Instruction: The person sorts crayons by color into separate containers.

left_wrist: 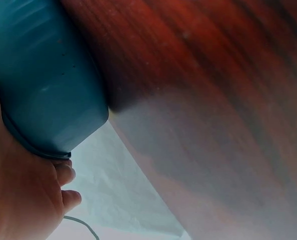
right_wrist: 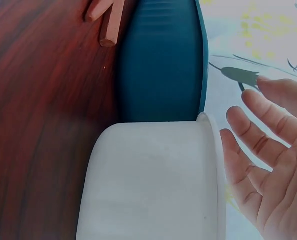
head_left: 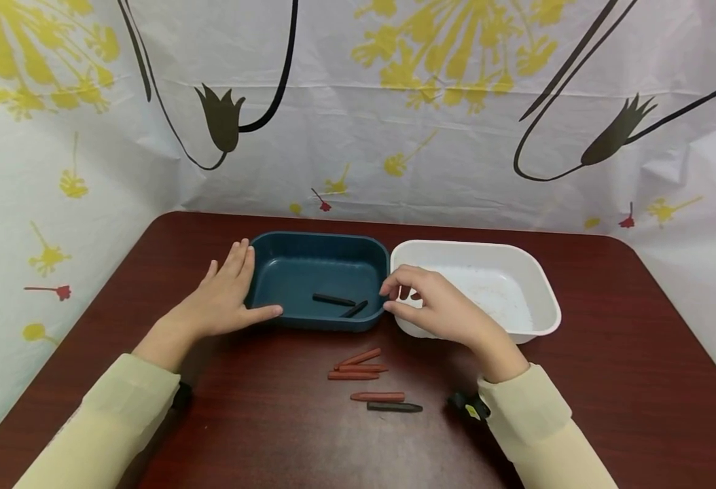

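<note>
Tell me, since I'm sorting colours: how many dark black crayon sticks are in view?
3: two black crayon sticks lie in the teal plastic tray; one lies on the dark wooden table. None seem hidden.

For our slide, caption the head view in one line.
Left hand steadies blue tray; right hand hovers by white tray.

Smooth plastic on glossy wood.
Teal tray (head_left: 318, 272) and white tray (head_left: 538, 285) looked semi-matt; table (head_left: 609, 380) polished, reddish; backdrop (head_left: 395, 102) creased, faintly shiny; crayons (head_left: 361, 367) waxy.
</note>
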A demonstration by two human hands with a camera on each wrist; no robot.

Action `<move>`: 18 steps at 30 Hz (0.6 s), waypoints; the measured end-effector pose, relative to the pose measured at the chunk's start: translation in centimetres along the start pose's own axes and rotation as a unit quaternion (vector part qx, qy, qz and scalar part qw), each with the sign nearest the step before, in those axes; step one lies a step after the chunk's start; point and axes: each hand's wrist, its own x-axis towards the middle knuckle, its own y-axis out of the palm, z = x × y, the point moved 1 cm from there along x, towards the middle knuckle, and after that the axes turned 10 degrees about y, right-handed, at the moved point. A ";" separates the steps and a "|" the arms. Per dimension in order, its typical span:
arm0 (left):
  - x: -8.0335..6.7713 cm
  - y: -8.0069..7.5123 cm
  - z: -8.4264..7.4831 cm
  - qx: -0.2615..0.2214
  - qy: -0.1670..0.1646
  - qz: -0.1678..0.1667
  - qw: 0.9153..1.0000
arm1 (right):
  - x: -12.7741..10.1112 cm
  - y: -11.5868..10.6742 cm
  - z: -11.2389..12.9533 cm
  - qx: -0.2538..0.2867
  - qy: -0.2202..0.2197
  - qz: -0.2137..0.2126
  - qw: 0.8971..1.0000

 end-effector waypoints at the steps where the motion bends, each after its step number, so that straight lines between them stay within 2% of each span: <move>1: 0.0 0.0 0.0 0.000 -0.001 0.002 1.000 | -0.2 0.0 0.0 0.000 -0.001 -0.001 1.000; 12: 0.0 -0.1 0.0 0.001 0.000 0.002 1.000 | -1.9 -0.3 -0.6 -0.014 -0.001 -0.017 1.000; 18: 0.0 -0.1 0.0 0.008 0.001 0.007 1.000 | -2.7 -0.4 -0.9 -0.018 0.010 -0.011 1.000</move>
